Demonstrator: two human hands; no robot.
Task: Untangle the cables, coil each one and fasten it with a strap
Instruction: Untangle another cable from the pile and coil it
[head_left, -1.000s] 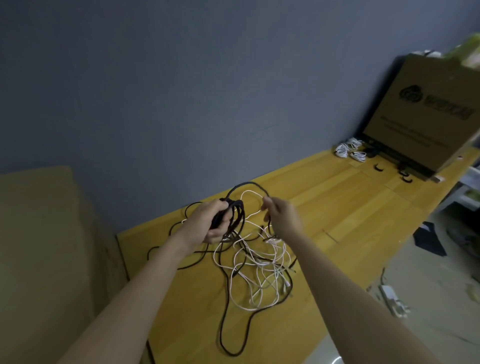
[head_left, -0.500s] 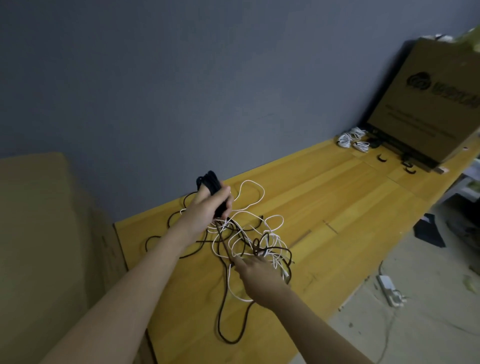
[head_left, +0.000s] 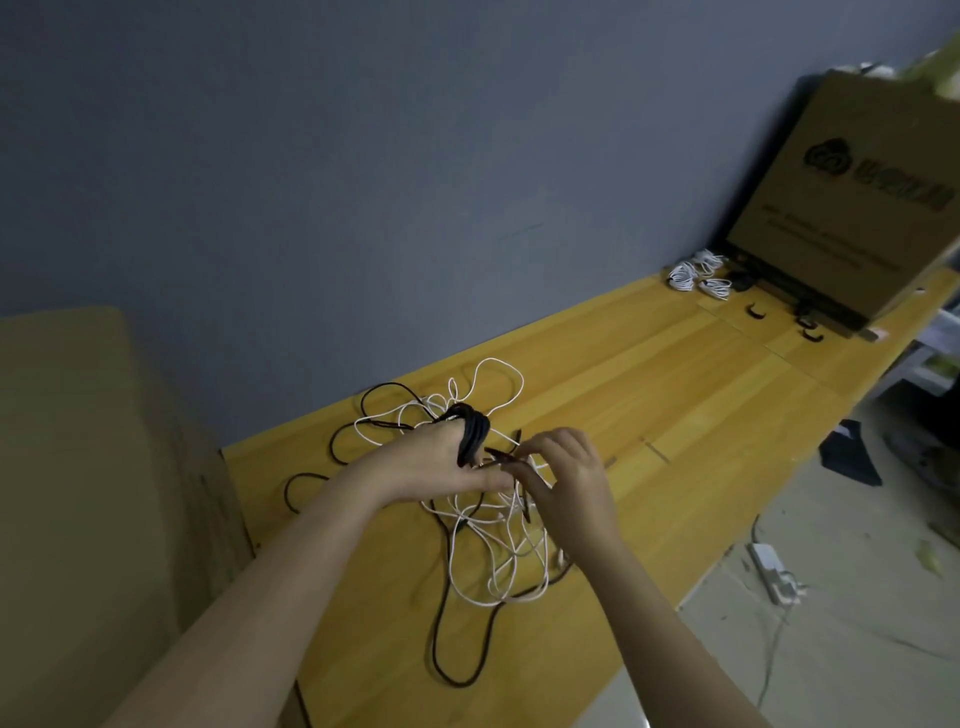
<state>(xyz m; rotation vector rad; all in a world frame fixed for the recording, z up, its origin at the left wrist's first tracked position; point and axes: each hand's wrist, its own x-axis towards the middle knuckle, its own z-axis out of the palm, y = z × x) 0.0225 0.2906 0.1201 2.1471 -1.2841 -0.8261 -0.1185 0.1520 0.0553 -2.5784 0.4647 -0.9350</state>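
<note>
Black coil (head_left: 471, 432) above tangled white cables (head_left: 498, 540)

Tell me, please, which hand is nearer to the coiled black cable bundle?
Left. The left hand grips the black cable bundle; the right hand is apart from it, to its right.

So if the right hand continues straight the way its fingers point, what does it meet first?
Probably the left hand and the black coil it holds: the right hand points left toward them, almost touching. Depth is unclear.
</note>
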